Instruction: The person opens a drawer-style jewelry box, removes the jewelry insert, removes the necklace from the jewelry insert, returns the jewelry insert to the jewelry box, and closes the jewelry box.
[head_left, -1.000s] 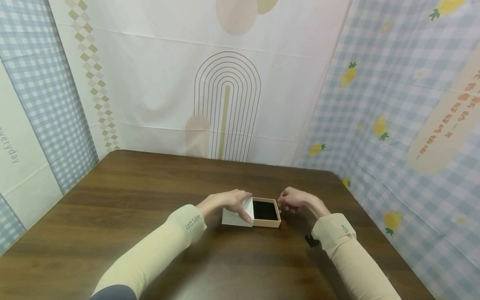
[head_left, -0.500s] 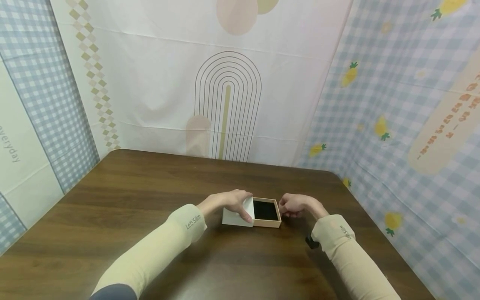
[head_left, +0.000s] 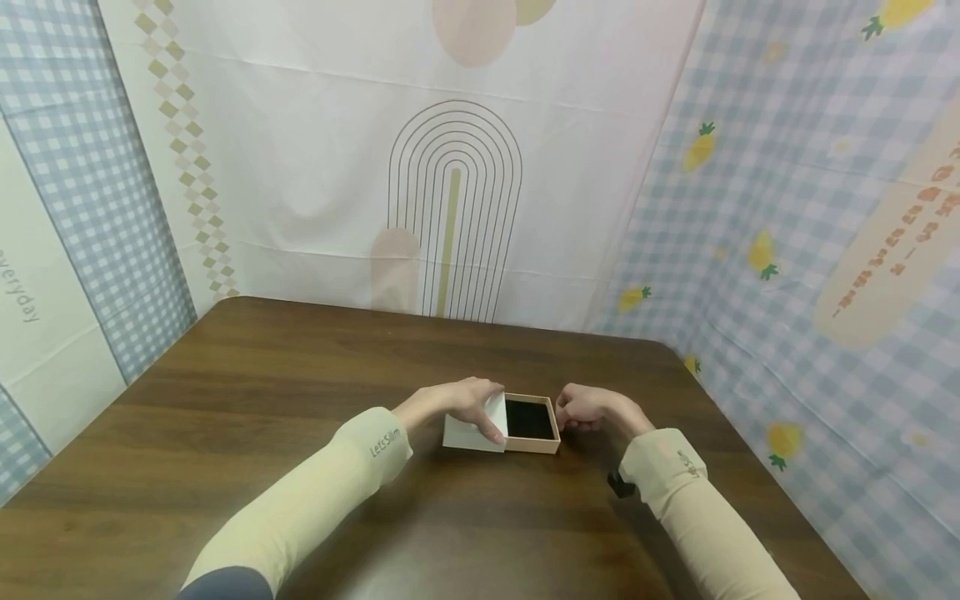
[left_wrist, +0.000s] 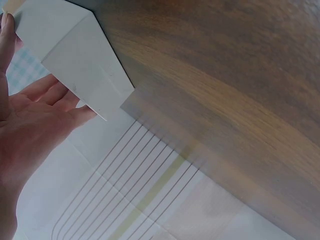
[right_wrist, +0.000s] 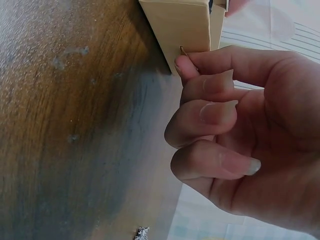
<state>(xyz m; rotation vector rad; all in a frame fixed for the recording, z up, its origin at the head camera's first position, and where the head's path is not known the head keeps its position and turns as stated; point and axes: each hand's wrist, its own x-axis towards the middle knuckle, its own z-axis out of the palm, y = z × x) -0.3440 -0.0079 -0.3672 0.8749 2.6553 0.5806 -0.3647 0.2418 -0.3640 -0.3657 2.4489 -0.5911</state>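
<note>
On the table lies a small drawer-style box: a white sleeve (head_left: 463, 436) with a tan cardboard drawer (head_left: 532, 447) partly out of its right end. A black lining (head_left: 529, 420) shows inside the drawer. My left hand (head_left: 471, 402) grips the sleeve from above, thumb on the near side; in the left wrist view, fingers of that hand (left_wrist: 37, 125) lie along the white sleeve. At the drawer's right end, my right hand (head_left: 588, 407) pinches a thin cord (right_wrist: 183, 51) that comes out of the end wall, thumb against forefinger. The other fingers are curled.
The brown wooden table (head_left: 337, 367) extends around the box. Patterned cloth hangings (head_left: 315, 167) stand behind it and at both sides. A small black item (head_left: 621, 483) shows beneath the right wrist. A silvery scrap (right_wrist: 142, 233) appears low in the right wrist view.
My right hand has shifted slightly toward me and its fingers have drawn in at the drawer's end. The left hand and the box look unmoved.
</note>
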